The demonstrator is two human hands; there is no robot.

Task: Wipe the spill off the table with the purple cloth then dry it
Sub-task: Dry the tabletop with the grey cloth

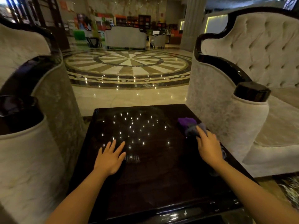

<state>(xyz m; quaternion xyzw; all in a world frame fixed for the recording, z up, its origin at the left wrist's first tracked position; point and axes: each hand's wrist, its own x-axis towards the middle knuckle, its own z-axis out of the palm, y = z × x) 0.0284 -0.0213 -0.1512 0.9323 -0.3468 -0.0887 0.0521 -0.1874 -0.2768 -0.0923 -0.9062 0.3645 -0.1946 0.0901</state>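
One table point(161, 183), one purple cloth point(188, 124), two hands point(110, 158) point(209, 145)

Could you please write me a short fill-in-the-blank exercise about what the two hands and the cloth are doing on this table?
1. The right hand rests on a cloth whose colour is ____.
2. The left hand lies flat on the table with its fingers ____.
3. The cloth sits near the table's ____ edge.
4. On each side of the table stands a pale ____.

Missing words: purple; spread; right; armchair
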